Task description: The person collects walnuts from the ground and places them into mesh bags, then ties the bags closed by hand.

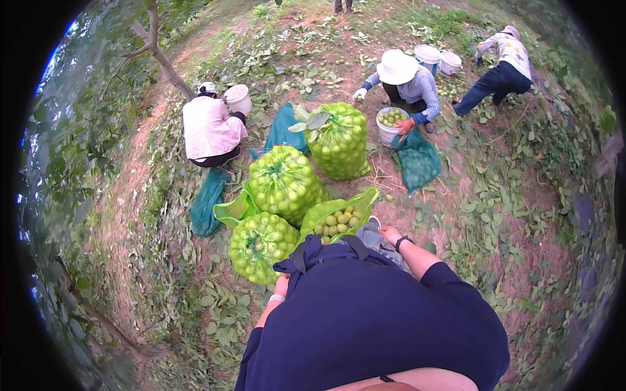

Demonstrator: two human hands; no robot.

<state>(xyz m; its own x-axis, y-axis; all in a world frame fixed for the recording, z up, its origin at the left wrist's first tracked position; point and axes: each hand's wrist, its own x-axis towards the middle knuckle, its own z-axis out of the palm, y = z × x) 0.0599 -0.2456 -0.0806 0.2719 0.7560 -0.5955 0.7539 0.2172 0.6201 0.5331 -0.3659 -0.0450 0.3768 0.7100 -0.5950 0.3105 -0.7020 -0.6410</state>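
Note:
My right hand point(390, 234), with a dark band on the wrist, is beside a bunched grey-blue cloth point(377, 242). Its fingers look curled, but what they hold, if anything, is too small to make out. Just left of it, an open green net bag point(312, 216) shows round green fruit point(339, 222) inside. My left hand point(282, 285) is low beside a filled net bag point(255, 257); dark blue clothing hides most of its fingers. Behind these stand another full net bag point(280, 179) and a taller one point(339, 143) with leaves at its top.
One person point(210, 127) squats at left by a white bucket point(238, 98). Another point(411, 85) squats ahead with a bucket of fruit point(391, 124) and a teal net bag point(417, 161). A third point(505, 62) bends at right. A tree trunk point(166, 62) leans at left; leaves litter the ground.

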